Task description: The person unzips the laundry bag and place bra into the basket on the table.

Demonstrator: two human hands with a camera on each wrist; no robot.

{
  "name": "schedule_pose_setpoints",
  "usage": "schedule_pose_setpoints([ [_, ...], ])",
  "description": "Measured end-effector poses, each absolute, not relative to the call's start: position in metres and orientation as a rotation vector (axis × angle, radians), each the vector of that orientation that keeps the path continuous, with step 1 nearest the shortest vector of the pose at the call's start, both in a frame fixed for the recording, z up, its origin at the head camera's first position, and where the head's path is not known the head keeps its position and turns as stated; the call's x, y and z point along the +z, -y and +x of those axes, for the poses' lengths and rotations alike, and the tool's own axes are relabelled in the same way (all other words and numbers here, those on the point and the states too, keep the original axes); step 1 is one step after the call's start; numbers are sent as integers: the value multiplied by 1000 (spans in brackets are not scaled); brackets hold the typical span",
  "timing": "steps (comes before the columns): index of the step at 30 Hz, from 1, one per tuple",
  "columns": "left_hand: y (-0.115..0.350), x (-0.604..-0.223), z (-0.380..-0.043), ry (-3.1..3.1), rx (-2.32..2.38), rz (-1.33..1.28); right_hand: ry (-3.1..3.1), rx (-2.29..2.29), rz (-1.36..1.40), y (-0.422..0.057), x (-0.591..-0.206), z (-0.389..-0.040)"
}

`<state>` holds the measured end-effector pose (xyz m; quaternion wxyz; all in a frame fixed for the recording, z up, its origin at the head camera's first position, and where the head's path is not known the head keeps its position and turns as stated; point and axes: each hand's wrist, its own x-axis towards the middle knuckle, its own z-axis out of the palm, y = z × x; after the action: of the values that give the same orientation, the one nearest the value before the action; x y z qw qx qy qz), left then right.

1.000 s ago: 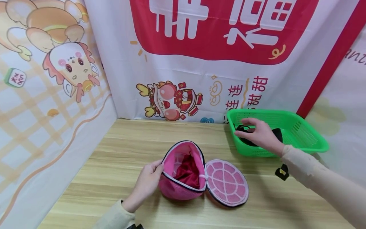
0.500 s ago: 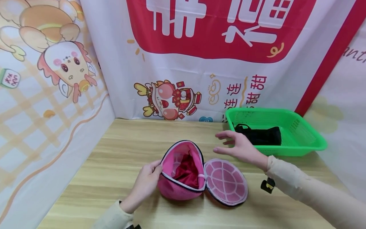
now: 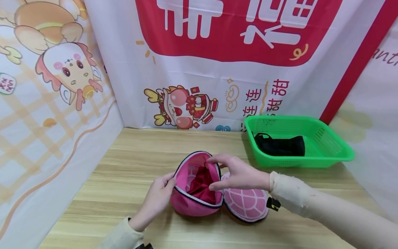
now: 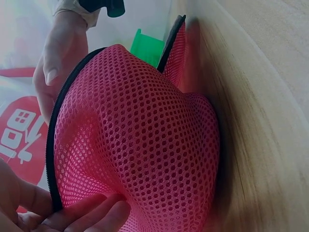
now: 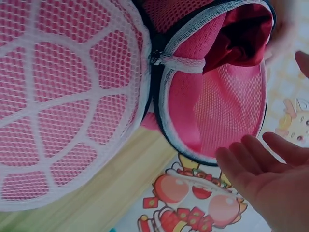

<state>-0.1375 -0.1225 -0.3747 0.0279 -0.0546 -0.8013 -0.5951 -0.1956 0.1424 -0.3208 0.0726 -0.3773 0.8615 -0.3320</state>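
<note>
A pink mesh laundry bag (image 3: 195,206) stands on the table with its zipped round lid (image 3: 245,204) folded open to the right. Dark red satiny cloth (image 3: 202,185) lies inside it. My left hand (image 3: 158,193) pinches the bag's left rim, thumb inside and fingers against the mesh outside, as the left wrist view shows. Over the right side of the opening is my right hand (image 3: 240,174), thumb and fingers spread apart with nothing between them. In the right wrist view its fingertips (image 5: 227,157) are right at the rim.
A green plastic basket (image 3: 311,162) stands at the back right, holding a black cloth item (image 3: 284,147) with a thin strap. Printed fabric hangs as a wall behind the wooden table (image 3: 140,152) and along its left side.
My right hand has moved from over the green basket leftward and down to the bag's opening. The left hand keeps its pinch on the rim. The head view has shifted slightly.
</note>
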Motion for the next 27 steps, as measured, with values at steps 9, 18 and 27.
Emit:
schedule_pose_setpoints([
  [9, 123, -375, -139, 2478, -1833, -144, -2587, -761, -1205, -122, -327, -197],
  [18, 123, -375, -140, 2469, -1872, -137, -2526, -669, -1287, -110, -327, -197],
  [27, 124, -375, -139, 2503, -1771, -184, -2510, -541, -1295, -102, -326, -194],
])
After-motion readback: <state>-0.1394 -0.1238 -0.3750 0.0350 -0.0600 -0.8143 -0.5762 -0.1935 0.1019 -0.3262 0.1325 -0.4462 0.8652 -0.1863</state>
